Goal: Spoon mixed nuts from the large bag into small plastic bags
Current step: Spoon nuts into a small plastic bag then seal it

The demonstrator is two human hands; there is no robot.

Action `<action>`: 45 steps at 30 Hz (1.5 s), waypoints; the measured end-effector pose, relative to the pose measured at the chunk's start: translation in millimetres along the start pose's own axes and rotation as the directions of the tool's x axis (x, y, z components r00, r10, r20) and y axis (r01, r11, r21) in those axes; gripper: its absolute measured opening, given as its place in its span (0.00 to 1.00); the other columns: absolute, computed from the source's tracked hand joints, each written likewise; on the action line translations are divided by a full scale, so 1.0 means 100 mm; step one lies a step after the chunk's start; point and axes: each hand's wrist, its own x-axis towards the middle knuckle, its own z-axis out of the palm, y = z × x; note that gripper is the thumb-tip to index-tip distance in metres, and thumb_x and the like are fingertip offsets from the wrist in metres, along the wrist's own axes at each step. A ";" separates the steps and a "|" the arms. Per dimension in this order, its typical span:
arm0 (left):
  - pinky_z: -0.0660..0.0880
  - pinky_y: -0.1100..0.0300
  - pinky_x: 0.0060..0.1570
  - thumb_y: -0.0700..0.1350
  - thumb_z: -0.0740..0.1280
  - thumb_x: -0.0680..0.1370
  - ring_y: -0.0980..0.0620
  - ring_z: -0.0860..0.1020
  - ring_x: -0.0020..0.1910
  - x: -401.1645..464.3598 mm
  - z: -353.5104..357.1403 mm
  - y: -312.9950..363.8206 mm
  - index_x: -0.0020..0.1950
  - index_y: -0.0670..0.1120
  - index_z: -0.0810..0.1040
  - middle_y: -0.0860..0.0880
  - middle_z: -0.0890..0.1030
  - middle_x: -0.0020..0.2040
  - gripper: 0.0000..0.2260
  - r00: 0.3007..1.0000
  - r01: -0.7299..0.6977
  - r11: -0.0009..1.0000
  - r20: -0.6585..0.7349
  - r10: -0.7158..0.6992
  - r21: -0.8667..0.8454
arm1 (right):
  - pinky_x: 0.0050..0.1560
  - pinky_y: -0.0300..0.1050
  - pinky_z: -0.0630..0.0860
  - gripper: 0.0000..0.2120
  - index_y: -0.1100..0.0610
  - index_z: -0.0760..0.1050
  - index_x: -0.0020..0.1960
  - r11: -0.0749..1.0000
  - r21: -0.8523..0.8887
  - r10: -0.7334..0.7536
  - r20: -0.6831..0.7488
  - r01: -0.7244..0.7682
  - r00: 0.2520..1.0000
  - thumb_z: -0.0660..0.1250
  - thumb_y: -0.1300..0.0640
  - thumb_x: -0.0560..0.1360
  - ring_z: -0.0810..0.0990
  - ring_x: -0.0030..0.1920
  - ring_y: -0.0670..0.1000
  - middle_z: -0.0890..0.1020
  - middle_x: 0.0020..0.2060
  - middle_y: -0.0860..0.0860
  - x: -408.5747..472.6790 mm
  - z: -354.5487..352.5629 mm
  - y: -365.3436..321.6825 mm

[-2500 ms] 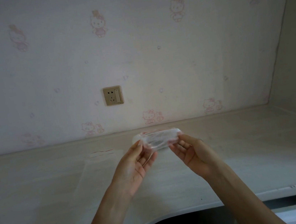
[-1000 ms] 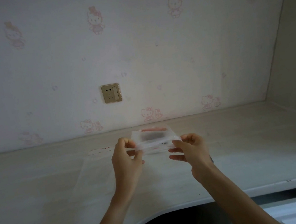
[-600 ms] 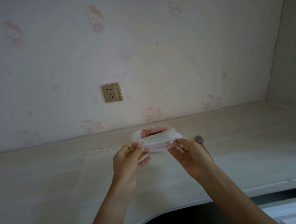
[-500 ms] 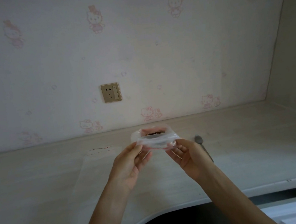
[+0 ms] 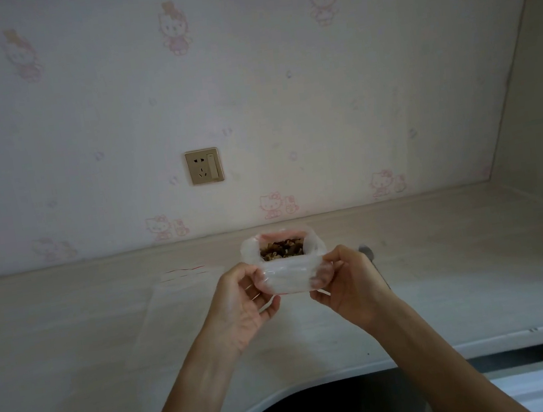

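A clear plastic bag (image 5: pixel 287 274) with its mouth rolled open stands on the pale desk (image 5: pixel 445 279). Dark mixed nuts (image 5: pixel 281 250) show inside it. My left hand (image 5: pixel 241 299) pinches the bag's near left edge and my right hand (image 5: pixel 345 282) pinches its near right edge. An empty flat zip bag (image 5: pixel 173 308) with a red seal line lies on the desk to the left. A metal spoon (image 5: pixel 369 255) lies on the desk behind my right hand, mostly hidden by it.
The desk meets a wallpapered wall at the back, with a socket plate (image 5: pixel 204 166) above. A side wall (image 5: pixel 532 102) closes the right end. The desk's curved front edge (image 5: pixel 320 377) runs below my forearms.
The bag's rim has been folded further down and its mouth stands wider, so the nuts now show clearly. Both hands stay on its near edges.
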 end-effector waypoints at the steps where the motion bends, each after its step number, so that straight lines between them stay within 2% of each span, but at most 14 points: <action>1: 0.76 0.54 0.40 0.42 0.70 0.65 0.50 0.79 0.34 0.00 -0.01 0.01 0.30 0.44 0.82 0.46 0.80 0.37 0.04 1.000 0.018 1.000 0.011 -0.017 -0.025 | 0.44 0.48 0.74 0.05 0.54 0.67 0.39 1.000 0.026 0.010 0.003 -0.010 1.000 0.62 0.60 0.72 0.74 0.30 0.50 0.69 0.28 0.50 0.01 -0.01 0.00; 4: 0.72 0.55 0.40 0.43 0.69 0.66 0.51 0.76 0.33 -0.02 -0.04 0.04 0.29 0.44 0.80 0.48 0.77 0.34 0.06 0.996 0.064 0.995 0.061 -0.059 -0.074 | 0.43 0.49 0.74 0.03 0.59 0.73 0.42 0.998 0.065 0.016 0.037 -0.019 0.999 0.64 0.60 0.70 0.75 0.30 0.50 0.71 0.29 0.50 -0.02 0.00 0.00; 6: 0.71 0.55 0.41 0.43 0.70 0.67 0.54 0.77 0.31 -0.04 -0.05 0.05 0.28 0.47 0.79 0.50 0.76 0.32 0.07 0.990 0.051 0.997 0.137 -0.044 -0.049 | 0.45 0.50 0.75 0.11 0.62 0.79 0.48 1.000 0.008 -0.006 0.079 0.005 0.997 0.67 0.59 0.68 0.80 0.35 0.51 0.79 0.34 0.53 -0.04 -0.02 0.00; 8: 0.71 0.56 0.43 0.42 0.73 0.65 0.55 0.78 0.34 -0.06 -0.06 0.04 0.33 0.48 0.83 0.50 0.79 0.35 0.02 0.983 -0.034 0.998 0.182 0.024 0.055 | 0.52 0.52 0.78 0.14 0.62 0.82 0.52 0.996 -0.071 -0.046 0.121 0.055 0.992 0.71 0.59 0.67 0.83 0.47 0.54 0.84 0.46 0.58 -0.04 -0.03 0.01; 12: 0.76 0.56 0.47 0.42 0.77 0.62 0.51 0.80 0.49 -0.02 -0.05 -0.06 0.48 0.44 0.81 0.48 0.86 0.47 0.17 0.960 -0.281 0.893 0.090 0.266 0.353 | 0.62 0.55 0.80 0.05 0.58 0.87 0.46 0.939 -0.277 -0.171 0.144 0.206 0.975 0.76 0.63 0.70 0.85 0.57 0.55 0.87 0.54 0.57 -0.08 -0.03 0.04; 17: 0.79 0.48 0.41 0.43 0.78 0.70 0.51 0.77 0.38 0.01 0.01 -0.19 0.36 0.46 0.76 0.48 0.79 0.35 0.12 0.791 -0.487 0.618 0.012 0.611 0.617 | 0.53 0.52 0.84 0.05 0.61 0.85 0.49 0.920 -0.337 -0.253 -0.116 0.201 0.961 0.76 0.62 0.74 0.84 0.48 0.54 0.86 0.46 0.58 -0.09 0.08 0.15; 19: 0.81 0.45 0.41 0.42 0.75 0.73 0.50 0.79 0.37 0.01 0.03 -0.22 0.38 0.47 0.75 0.46 0.79 0.36 0.09 0.732 -0.530 0.537 0.034 0.681 0.656 | 0.47 0.48 0.85 0.08 0.63 0.83 0.52 0.935 -0.302 -0.256 -0.214 0.186 0.943 0.75 0.60 0.75 0.83 0.44 0.54 0.84 0.42 0.57 -0.07 0.11 0.18; 23: 0.84 0.55 0.39 0.35 0.72 0.77 0.49 0.85 0.43 0.05 -0.02 -0.21 0.46 0.45 0.78 0.48 0.82 0.45 0.06 0.745 -0.546 0.653 -0.053 0.665 0.524 | 0.39 0.48 0.85 0.09 0.66 0.76 0.55 0.956 -0.230 -0.249 -0.315 0.181 0.916 0.72 0.63 0.78 0.84 0.39 0.55 0.83 0.41 0.60 -0.08 0.09 0.16; 27: 0.84 0.53 0.39 0.35 0.76 0.75 0.52 0.81 0.38 0.08 -0.12 -0.20 0.42 0.43 0.75 0.58 0.78 0.37 0.10 0.718 -0.549 0.617 -0.058 0.693 0.564 | 0.36 0.49 0.84 0.10 0.61 0.72 0.45 0.969 -0.177 -0.214 -0.275 0.170 0.937 0.72 0.69 0.76 0.87 0.40 0.59 0.85 0.47 0.65 -0.11 0.00 0.11; 32: 0.83 0.47 0.41 0.44 0.80 0.73 0.50 0.82 0.36 0.08 -0.22 -0.17 0.38 0.46 0.76 0.56 0.81 0.35 0.13 0.608 -0.540 0.391 0.025 0.793 0.745 | 0.47 0.52 0.86 0.05 0.64 0.78 0.43 0.975 -0.177 -0.153 -0.113 0.132 0.982 0.74 0.68 0.74 0.87 0.46 0.59 0.86 0.51 0.66 -0.11 -0.10 0.06; 34: 0.84 0.49 0.38 0.46 0.80 0.73 0.47 0.84 0.36 0.07 -0.25 -0.15 0.39 0.46 0.80 0.53 0.84 0.35 0.11 0.665 -0.521 0.465 -0.001 0.747 0.716 | 0.50 0.53 0.86 0.07 0.68 0.80 0.51 0.982 -0.157 -0.123 -0.090 0.108 0.988 0.74 0.68 0.74 0.87 0.48 0.59 0.85 0.53 0.67 -0.09 -0.15 0.04; 36: 0.84 0.53 0.37 0.46 0.80 0.72 0.46 0.87 0.38 0.04 -0.23 -0.14 0.43 0.43 0.84 0.46 0.87 0.38 0.09 0.772 -0.469 0.642 -0.071 0.632 0.607 | 0.50 0.52 0.86 0.14 0.72 0.78 0.58 0.991 -0.104 -0.091 -0.077 0.082 0.993 0.73 0.68 0.75 0.87 0.48 0.59 0.85 0.53 0.67 -0.06 -0.19 0.04; 40: 0.84 0.59 0.41 0.42 0.77 0.75 0.47 0.88 0.44 -0.01 -0.19 -0.07 0.52 0.38 0.84 0.40 0.88 0.45 0.10 0.945 -0.288 0.923 -0.077 0.317 0.257 | 0.49 0.50 0.86 0.15 0.72 0.78 0.61 0.998 -0.024 -0.054 -0.049 0.052 0.997 0.71 0.68 0.76 0.87 0.48 0.58 0.84 0.54 0.67 -0.04 -0.21 0.06; 45: 0.86 0.53 0.44 0.36 0.74 0.71 0.45 0.88 0.48 -0.03 -0.13 -0.07 0.55 0.37 0.81 0.37 0.86 0.52 0.13 0.994 -0.068 0.980 0.067 0.082 -0.187 | 0.46 0.46 0.86 0.11 0.70 0.79 0.59 0.987 0.162 0.001 -0.007 0.000 1.000 0.68 0.67 0.79 0.86 0.52 0.59 0.83 0.57 0.67 -0.01 -0.18 0.08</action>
